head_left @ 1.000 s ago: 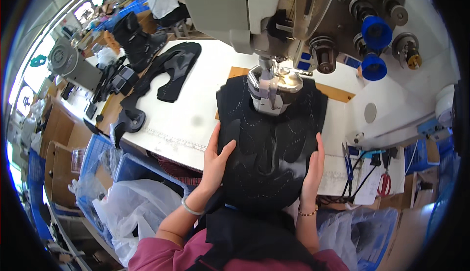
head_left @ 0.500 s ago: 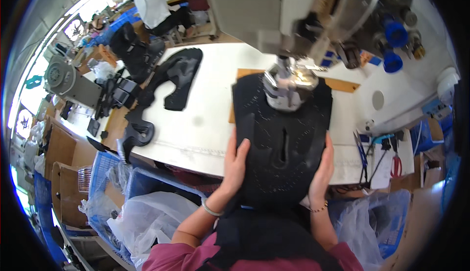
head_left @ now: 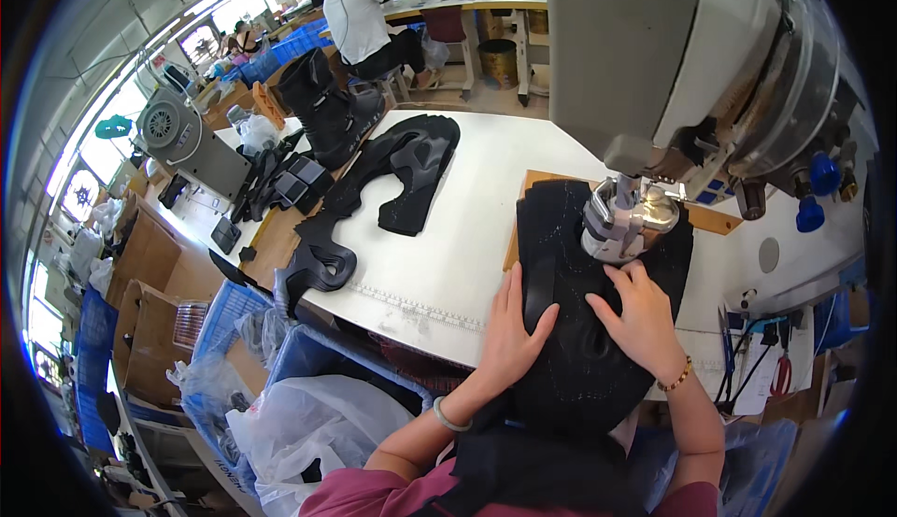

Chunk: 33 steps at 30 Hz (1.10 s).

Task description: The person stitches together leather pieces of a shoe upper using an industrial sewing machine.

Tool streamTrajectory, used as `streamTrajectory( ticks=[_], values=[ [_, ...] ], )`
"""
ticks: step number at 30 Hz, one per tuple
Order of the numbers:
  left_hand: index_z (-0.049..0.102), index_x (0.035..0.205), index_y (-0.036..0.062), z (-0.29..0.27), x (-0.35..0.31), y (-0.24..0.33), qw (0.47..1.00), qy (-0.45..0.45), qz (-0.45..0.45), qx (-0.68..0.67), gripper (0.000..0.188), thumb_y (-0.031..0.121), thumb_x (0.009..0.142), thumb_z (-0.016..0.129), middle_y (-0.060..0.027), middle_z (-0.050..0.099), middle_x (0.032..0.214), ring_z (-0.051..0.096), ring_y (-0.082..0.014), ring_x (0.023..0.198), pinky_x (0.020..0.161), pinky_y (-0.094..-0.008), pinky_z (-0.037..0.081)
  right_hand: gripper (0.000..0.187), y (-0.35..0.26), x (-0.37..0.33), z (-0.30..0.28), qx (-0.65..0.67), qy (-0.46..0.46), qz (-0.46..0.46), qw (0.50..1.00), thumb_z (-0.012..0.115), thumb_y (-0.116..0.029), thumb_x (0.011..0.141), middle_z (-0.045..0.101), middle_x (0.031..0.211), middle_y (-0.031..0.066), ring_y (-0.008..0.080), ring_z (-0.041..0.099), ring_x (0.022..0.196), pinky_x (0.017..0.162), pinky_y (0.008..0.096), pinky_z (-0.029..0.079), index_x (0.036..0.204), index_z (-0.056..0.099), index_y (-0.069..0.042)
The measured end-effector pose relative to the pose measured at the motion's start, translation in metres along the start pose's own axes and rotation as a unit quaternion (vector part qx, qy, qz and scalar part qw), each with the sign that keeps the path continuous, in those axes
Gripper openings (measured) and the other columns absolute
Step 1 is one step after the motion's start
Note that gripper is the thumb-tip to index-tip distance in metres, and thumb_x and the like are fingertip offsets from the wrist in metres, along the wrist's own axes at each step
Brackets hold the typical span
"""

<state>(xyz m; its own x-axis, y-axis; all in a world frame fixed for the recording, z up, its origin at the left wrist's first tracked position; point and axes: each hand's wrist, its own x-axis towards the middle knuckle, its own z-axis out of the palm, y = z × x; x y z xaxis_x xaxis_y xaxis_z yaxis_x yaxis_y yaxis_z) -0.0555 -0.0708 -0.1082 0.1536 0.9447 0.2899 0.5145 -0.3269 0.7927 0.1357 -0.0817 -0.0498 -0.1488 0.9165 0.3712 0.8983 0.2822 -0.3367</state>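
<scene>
Left hand [head_left: 514, 338] and right hand [head_left: 647, 325], each grip spread apart, apparently align a black panel [head_left: 579, 393] under the machine head [head_left: 617, 227] (next needed, seemingly: steady guiding).

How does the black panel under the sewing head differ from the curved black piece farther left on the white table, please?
The black panel is broad and compact, while the curved black piece bends around a wide open gap.
The left hand and right hand are on the panel; neither touches the curved piece.
The panel reaches under the sewing head; the curved piece lies away from it.
Both are black.
</scene>
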Motion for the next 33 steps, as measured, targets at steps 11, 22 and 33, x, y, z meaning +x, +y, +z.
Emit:
streamTrajectory(
  ticks=[11,22,33],
  values=[
    [0.029,0.137,-0.0088,-0.013,0.004,-0.009,0.99,0.092,0.1,-0.043,0.048,0.012,0.094,0.034,-0.0253,0.028,0.143,0.026,-0.0383,0.134,0.11,-0.0423,0.02,0.024,-0.02,0.028,-0.015,0.452,-0.082,0.145,0.876,0.067,-0.018,0.085,0.043,0.057,-0.0005,0.0029,0.036,0.054,0.048,0.023,0.031,0.079,0.058,0.003],
    [0.064,0.115,0.0348,-0.038,0.065,0.026,0.847,0.158,0.451,0.232,0.048,0.011,0.074,0.066,-0.0051,0.049,0.123,0.04,-0.0238,0.121,0.104,-0.0424,0.031,0.023,0.007,0.029,-0.048,0.575,-0.032,0.197,0.793,0.061,-0.018,0.09,0.045,0.056,-0.0068,0.0001,0.037,0.047,0.043,0.0174,0.026,0.07,0.057,-0.006],
    [0.065,0.114,0.0122,-0.025,0.089,0.064,0.849,-0.011,0.517,0.107,0.054,0.001,0.061,0.064,-0.0119,0.053,0.11,0.054,-0.0291,0.107,0.093,-0.0411,0.047,0.017,0.032,0.02,-0.054,0.659,-0.011,0.231,0.715,0.046,-0.021,0.09,0.052,0.065,-0.0008,0.0058,0.046,0.046,0.04,0.0179,0.031,0.096,0.05,-0.005]
  ],
)
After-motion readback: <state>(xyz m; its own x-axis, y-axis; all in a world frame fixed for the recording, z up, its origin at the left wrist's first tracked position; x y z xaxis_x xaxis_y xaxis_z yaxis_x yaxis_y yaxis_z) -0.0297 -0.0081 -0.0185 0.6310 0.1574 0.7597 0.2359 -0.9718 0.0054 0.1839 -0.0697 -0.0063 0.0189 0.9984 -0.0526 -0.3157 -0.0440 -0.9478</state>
